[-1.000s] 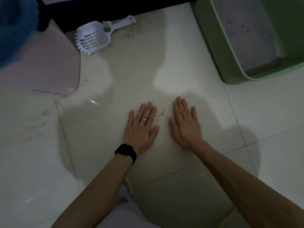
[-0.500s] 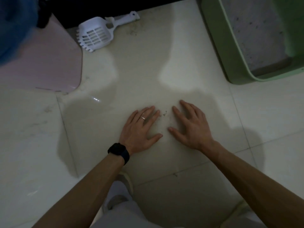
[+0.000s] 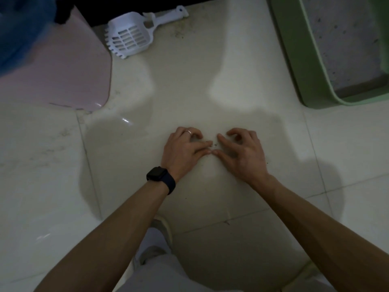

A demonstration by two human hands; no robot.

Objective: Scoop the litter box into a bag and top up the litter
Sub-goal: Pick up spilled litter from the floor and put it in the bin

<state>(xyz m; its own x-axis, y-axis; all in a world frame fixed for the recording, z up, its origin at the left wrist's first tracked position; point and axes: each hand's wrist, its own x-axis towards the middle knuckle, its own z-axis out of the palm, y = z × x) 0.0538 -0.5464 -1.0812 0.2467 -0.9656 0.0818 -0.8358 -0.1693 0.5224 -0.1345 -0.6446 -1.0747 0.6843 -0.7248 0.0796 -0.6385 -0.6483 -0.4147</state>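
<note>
The floor (image 3: 189,91) of pale tiles lay open in the middle, with free room between the hands and the things around. At the far side a dark edge (image 3: 221,0) closed it. To the left lay a pink panel (image 3: 69,70) with a rounded corner, and a blurred blue bag (image 3: 19,28) was above it. At the far right stood the green box (image 3: 294,60), its near corner rounded, with grey litter (image 3: 341,39) inside. The white scoop (image 3: 130,39) lay flat on the floor by the dark edge, just beside the pink panel, its handle pointing right, well apart from both hands. The left hand (image 3: 183,151) and the right hand (image 3: 242,154) were down on the floor in the middle, thumbs meeting tip to tip. Both were loosely clenched, fingers curled like claws with the tips on the tile, and nothing could be seen held in them. A few dark grains (image 3: 214,145) lay on the floor between the 2 hands. The left hand wore 1 ring (image 3: 188,132), and the left wrist had a watch (image 3: 157,174) with a dark face.
</note>
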